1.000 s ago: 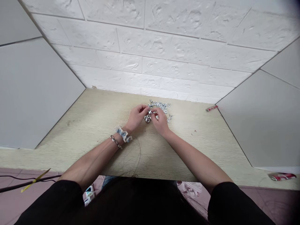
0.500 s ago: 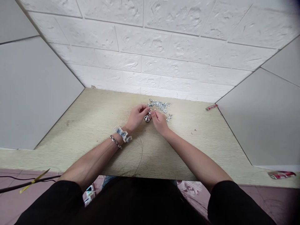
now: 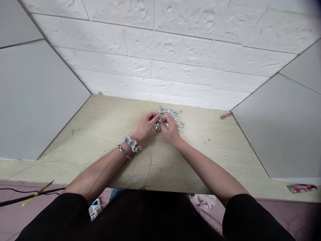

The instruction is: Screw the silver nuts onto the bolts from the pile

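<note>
My left hand (image 3: 146,126) is closed in a pinch, thumb against forefinger. It holds a small silver metal fastener (image 3: 161,120) whose exact kind is hidden by the fingertips. From the other side, my right hand (image 3: 172,131) pinches the same piece, its fingers curled at the tips. Just below the fingertips lie several shiny nuts or washers (image 3: 157,127), partly covered. Behind the hands spreads a loose group of silver bolts, nuts and washers (image 3: 173,113). To the right of my right hand are a few bolts (image 3: 181,126).
The pale wooden tabletop (image 3: 210,157) ends at a white brick-pattern wall (image 3: 160,77). Grey panels (image 3: 47,100) stand on both sides. A red-and-silver object (image 3: 226,115) lies by the right panel, and a similar red object (image 3: 301,188) near the front right edge.
My right fingers have shifted and curled differently around the small fastener, uncovering more of it and a washer-like piece beneath. My left hand has hardly moved.
</note>
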{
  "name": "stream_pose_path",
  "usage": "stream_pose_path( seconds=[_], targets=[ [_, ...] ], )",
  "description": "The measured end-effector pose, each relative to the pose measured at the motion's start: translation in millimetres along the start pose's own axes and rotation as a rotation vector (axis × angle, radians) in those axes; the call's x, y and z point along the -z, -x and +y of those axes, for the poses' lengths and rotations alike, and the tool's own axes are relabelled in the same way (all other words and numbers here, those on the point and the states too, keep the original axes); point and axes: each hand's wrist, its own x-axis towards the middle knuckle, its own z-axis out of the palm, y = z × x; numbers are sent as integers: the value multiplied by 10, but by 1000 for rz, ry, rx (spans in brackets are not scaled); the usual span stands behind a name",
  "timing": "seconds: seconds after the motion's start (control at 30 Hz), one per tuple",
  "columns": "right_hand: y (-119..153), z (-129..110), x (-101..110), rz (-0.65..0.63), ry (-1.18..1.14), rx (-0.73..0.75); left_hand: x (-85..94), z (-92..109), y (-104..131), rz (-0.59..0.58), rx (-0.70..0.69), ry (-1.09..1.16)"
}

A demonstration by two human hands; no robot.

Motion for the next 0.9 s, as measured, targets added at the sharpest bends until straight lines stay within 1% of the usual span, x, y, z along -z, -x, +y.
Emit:
stream_pose_path(
  seconds=[0.1, 0.23, 0.43, 0.53, 0.73, 0.9],
  targets=[
    [-2, -8, 9, 8, -28, 7, 0, 9, 7, 1, -13, -23],
    [7, -24, 23, -17, -39, -34, -1, 11, 10, -6, -11, -13],
    [11, -49, 30, -82, 42, -143, -9, -1, 8, -15, 8, -5],
    [10, -50, 21, -93, 82, -171, -14, -13, 4, -17, 27, 5],
    [9, -37, -3, -90, 134, -183, -7, -12, 1, -20, 29, 14],
    [11, -53, -9, -40, 126, -166, 5, 17, 6, -10, 23, -8]
  ],
)
